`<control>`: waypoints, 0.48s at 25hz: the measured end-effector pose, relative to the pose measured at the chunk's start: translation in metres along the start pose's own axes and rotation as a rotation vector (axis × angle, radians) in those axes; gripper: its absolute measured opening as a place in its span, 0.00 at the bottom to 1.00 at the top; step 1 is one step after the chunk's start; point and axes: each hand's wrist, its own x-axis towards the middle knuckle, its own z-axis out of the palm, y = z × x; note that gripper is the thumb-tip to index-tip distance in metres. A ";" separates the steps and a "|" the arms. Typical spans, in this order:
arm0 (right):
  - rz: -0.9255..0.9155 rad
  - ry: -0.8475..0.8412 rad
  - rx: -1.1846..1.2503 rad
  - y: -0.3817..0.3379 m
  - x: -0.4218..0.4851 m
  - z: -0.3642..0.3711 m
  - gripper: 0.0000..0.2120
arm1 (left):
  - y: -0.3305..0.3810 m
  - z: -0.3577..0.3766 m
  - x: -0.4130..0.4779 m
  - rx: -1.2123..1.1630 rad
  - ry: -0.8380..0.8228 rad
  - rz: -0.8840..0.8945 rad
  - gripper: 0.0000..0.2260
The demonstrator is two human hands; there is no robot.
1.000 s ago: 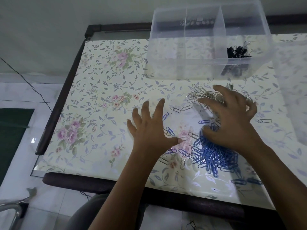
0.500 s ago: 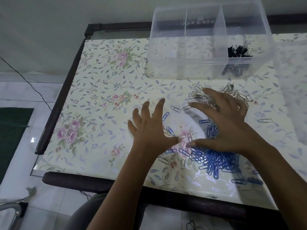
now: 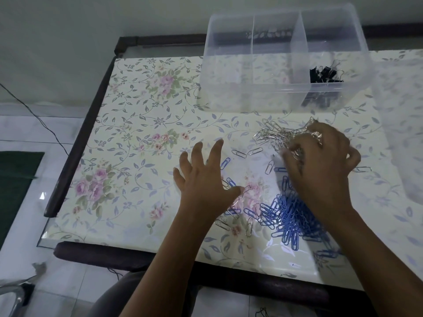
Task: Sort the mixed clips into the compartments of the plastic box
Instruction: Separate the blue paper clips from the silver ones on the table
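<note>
The right hand (image 3: 320,161) curls its fingers round the silver clips (image 3: 277,133), near the box (image 3: 240,94). The left hand (image 3: 203,181) lies spread flat beside the blue clips (image 3: 290,216). The clips are light, slippery wire, likely to tangle (probably best scooped as a bunch).

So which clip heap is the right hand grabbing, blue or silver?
The silver heap, the one nearer the plastic box. The right hand curls its fingers into it; the blue heap lies closer to the person.
</note>
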 end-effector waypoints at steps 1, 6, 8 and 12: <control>-0.044 -0.026 0.077 0.002 0.005 -0.003 0.13 | -0.001 0.001 0.001 -0.006 0.034 -0.008 0.39; -0.408 -0.300 0.194 0.020 0.011 -0.015 0.18 | -0.002 -0.001 0.004 -0.057 0.146 -0.032 0.31; -0.412 -0.365 0.228 0.025 0.010 -0.016 0.17 | -0.002 -0.002 0.005 -0.069 0.189 -0.003 0.25; -0.385 -0.464 0.372 0.027 0.006 -0.017 0.14 | -0.003 -0.004 0.004 -0.101 0.180 0.003 0.17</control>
